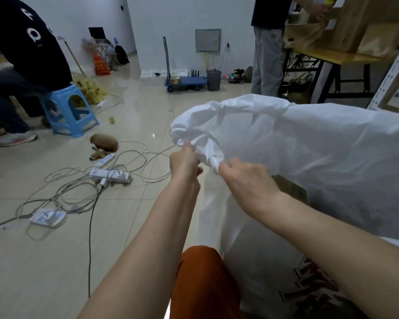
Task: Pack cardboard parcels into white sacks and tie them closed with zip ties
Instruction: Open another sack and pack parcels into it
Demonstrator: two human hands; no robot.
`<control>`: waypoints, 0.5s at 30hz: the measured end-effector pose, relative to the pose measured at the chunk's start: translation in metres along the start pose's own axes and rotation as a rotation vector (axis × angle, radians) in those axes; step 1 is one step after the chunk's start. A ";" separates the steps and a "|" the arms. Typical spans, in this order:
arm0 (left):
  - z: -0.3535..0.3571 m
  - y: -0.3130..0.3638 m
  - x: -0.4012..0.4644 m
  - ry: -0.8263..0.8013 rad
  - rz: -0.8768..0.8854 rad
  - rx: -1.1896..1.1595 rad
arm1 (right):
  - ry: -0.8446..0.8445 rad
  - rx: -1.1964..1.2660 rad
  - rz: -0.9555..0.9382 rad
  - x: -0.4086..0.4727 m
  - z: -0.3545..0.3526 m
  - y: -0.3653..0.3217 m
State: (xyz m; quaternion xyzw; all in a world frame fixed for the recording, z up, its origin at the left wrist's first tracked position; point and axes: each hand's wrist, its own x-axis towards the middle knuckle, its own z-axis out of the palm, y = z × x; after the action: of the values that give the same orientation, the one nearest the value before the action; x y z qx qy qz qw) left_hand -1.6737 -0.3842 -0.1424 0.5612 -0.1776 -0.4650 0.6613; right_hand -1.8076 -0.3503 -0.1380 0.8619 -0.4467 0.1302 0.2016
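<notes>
A large white sack (320, 153) fills the right half of the view, its mouth gathered into a loose ruffled rim at the upper left. A brown cardboard parcel (293, 192) shows dimly through the thin fabric. My left hand (186, 161) pinches the bunched rim of the sack from the left. My right hand (244, 178) grips the same bunched fabric just to the right, fingers curled round it. The two hands are a few centimetres apart. I cannot make out a zip tie.
Tangled cables and white power strips (111, 174) lie on the tiled floor to the left. A person sits on a blue stool (72, 111) at the far left. Another person stands by a wooden table (332, 57) at the back right. A blue trolley (184, 81) stands by the wall.
</notes>
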 end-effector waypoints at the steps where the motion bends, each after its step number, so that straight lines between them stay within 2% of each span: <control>1: 0.001 0.004 0.004 -0.015 -0.010 -0.050 | -0.014 0.014 -0.055 0.000 -0.002 -0.005; 4: 0.009 0.017 0.013 -0.015 -0.098 -0.123 | -0.241 0.116 -0.183 -0.002 -0.004 -0.018; 5: 0.011 0.021 0.014 -0.030 -0.108 -0.119 | -0.275 0.160 -0.189 0.001 -0.009 -0.017; 7: 0.015 0.026 0.015 -0.083 -0.107 -0.104 | -0.239 0.392 -0.110 0.014 -0.025 -0.009; 8: 0.017 0.028 0.015 -0.118 -0.101 -0.102 | -0.132 0.507 -0.042 0.022 -0.031 -0.002; 9: 0.017 0.029 0.014 -0.144 -0.094 -0.101 | 0.094 0.540 0.017 0.034 -0.036 0.010; 10: 0.016 0.031 0.012 -0.159 -0.091 -0.097 | 0.282 0.467 0.061 0.048 -0.040 0.024; 11: 0.015 0.031 0.012 -0.170 -0.088 -0.080 | 0.354 0.370 0.108 0.063 -0.041 0.037; 13: 0.011 0.031 0.012 -0.205 -0.067 -0.002 | 0.197 0.276 0.145 0.086 -0.039 0.059; 15: 0.005 0.032 0.013 -0.264 -0.019 0.068 | 0.062 0.340 0.098 0.103 -0.031 0.070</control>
State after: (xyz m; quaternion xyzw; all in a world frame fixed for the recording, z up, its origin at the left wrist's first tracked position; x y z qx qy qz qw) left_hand -1.6576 -0.4002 -0.1155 0.5187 -0.2734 -0.5349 0.6084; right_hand -1.8087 -0.4461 -0.0524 0.8562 -0.4535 0.2400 0.0602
